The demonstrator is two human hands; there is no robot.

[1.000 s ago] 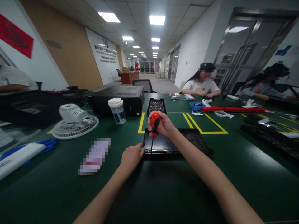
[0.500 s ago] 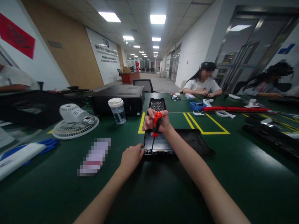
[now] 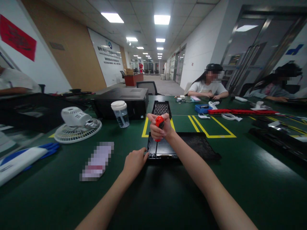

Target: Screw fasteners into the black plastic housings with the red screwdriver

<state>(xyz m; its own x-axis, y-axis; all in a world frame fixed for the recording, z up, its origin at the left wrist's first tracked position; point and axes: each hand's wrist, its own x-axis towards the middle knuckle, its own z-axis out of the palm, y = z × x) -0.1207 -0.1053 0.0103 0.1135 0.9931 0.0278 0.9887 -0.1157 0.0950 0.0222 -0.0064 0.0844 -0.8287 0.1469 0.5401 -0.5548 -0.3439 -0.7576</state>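
Observation:
A red and black screwdriver [image 3: 159,122] stands upright, its thin shaft reaching down to the near edge of a flat black case panel [image 3: 200,143]. My right hand [image 3: 165,127] is closed around the handle. At the panel's near left corner, my left hand [image 3: 135,161] grips the edge with thumb and fingers; part of the fingers is hidden. Bright metal shows along the panel's near edge. Just beyond it lies a black tray-like part with rows of holes [image 3: 161,108]. The screw, if any, under the tip is too small to make out.
To the left are a lidded cup [image 3: 121,115], a white fan [image 3: 76,124], blue and white gloves [image 3: 28,156] and a blurred-out pale item [image 3: 98,161]. A black computer case [image 3: 122,99] stands behind. A blue box [image 3: 202,108] is at right; co-workers sit around the table.
My right hand's fingers have shifted and wrapped around the screwdriver handle, which earlier showed more openly between them. My left hand stays at the panel's corner.

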